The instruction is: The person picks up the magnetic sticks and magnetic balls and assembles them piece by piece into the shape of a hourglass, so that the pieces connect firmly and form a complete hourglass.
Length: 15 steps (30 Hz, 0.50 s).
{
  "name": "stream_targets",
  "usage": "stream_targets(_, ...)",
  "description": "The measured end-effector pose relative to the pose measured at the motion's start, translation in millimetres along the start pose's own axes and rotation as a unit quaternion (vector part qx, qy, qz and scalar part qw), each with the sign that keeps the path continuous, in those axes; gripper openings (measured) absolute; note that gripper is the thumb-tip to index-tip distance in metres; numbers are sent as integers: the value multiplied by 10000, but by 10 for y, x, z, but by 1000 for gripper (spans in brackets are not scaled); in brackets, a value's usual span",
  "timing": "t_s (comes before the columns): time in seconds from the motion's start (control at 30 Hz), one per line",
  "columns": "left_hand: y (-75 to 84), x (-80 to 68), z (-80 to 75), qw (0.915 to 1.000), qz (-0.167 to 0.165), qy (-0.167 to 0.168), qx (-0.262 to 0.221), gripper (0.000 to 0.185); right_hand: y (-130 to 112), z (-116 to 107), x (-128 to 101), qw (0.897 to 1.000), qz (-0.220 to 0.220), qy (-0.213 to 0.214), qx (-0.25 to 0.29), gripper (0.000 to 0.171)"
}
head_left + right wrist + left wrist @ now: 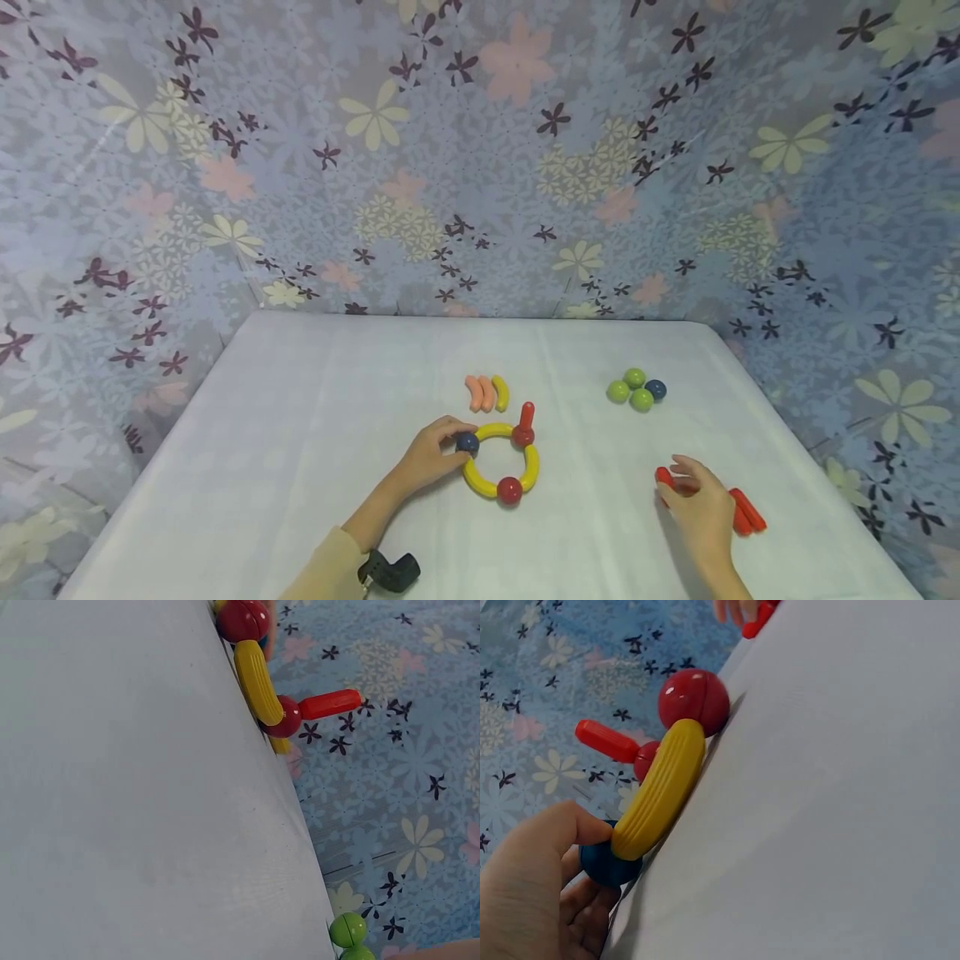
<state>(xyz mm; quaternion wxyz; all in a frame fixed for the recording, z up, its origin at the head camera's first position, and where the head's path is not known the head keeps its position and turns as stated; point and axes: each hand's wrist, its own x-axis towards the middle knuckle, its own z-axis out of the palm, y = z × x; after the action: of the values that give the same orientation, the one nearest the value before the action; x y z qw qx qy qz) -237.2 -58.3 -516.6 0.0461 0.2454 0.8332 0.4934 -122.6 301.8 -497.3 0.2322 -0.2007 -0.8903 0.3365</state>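
So there's a yellow ring (500,461) lying flat on the white surface (300,433), built from curved yellow pieces joined by balls. Taking the ring as the landmark: a blue ball (467,442) sits at its left side, a red ball (509,490) at its near edge, and a second red ball at its far right with a red peg (527,414) sticking up out of it.

The left hand (431,457) is right at the ring's left side, and its grip is closed round the blue ball, thumb and fingers pinching it. The left wrist view shows the thumb (562,825) pressed against the end of a yellow piece, with the ball tucked under it.

Well off to the ring's right, the right hand (701,504) is curled over some red sticks (746,510) lying on the surface. One red end pokes out by the fingers on the left and two more stick out from under the hand on the right. Looks like the grip is round at least one stick, can't tell how many.

Just beyond the ring are three loose curved pieces (487,392) side by side, two pinkish and one yellow. Beyond the ring and to its right is a little cluster of balls (635,389), three green and one dark blue, touching each other.

Flowery cloth (480,167) hangs behind the surface.
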Motion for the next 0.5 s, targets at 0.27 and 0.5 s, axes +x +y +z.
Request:
stream_targets(0.27,-16,15,0,9999,-5,-72,-98,36,-14,-4,24,9988,-141,-455,-126,52)
stream_targets(0.5,-9,12,6,9999,-64,-46,-95,35,-226,48,15,9925,95,-567,1083,53)
